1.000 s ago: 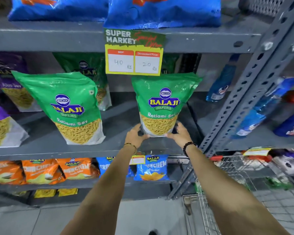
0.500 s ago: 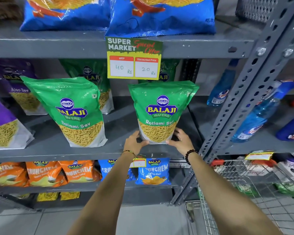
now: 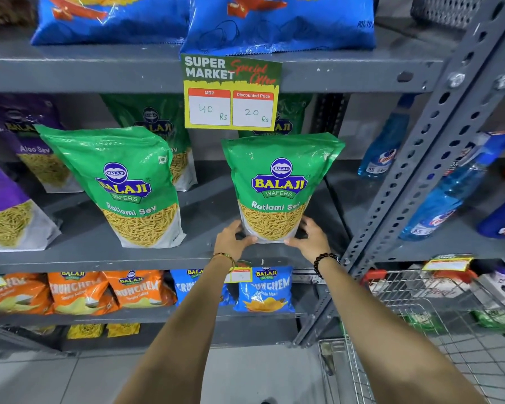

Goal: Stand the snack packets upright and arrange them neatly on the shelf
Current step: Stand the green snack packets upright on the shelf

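Grey metal shelf [image 3: 70, 255]: both hands grip glossy green packet [image 3: 277, 182].

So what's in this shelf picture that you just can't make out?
All in the head view:
- Green packet behind the price card: the card and the held Ratlami Sev packet hide most of it.
- Held packet's bottom corners: covered by the left hand and right hand.
- Small yellow tag on the shelf edge: its writing is too small, and the left wrist covers part.
- Blue bags on the top shelf: cut off by the frame's upper edge.
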A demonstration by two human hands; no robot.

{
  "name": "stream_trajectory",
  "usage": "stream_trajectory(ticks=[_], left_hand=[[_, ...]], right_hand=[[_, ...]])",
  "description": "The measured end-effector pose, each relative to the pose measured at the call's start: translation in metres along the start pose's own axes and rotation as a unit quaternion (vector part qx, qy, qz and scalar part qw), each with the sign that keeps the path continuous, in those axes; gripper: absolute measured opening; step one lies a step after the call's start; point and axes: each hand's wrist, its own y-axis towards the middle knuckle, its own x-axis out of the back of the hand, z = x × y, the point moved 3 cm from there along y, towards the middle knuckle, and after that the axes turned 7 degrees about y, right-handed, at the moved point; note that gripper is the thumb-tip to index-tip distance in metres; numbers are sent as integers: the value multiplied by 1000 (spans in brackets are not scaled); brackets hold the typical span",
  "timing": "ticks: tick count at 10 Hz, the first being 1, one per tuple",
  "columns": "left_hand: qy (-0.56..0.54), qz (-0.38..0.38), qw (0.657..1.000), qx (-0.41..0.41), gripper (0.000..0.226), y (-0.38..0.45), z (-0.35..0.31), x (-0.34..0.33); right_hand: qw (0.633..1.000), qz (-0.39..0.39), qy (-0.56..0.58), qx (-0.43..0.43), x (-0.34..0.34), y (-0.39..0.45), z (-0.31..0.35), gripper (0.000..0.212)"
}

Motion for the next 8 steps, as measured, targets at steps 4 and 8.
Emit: stream_trajectory(ticks=[4, 8], left_hand=[[2, -8, 1000, -6, 44, -1, -1, -1], [160, 20, 987, 25, 79, -6, 12, -6]], right_hand=[[999, -1, -33, 0, 2, -1, 2, 70], [989, 11, -145, -17, 0, -15, -1, 89]])
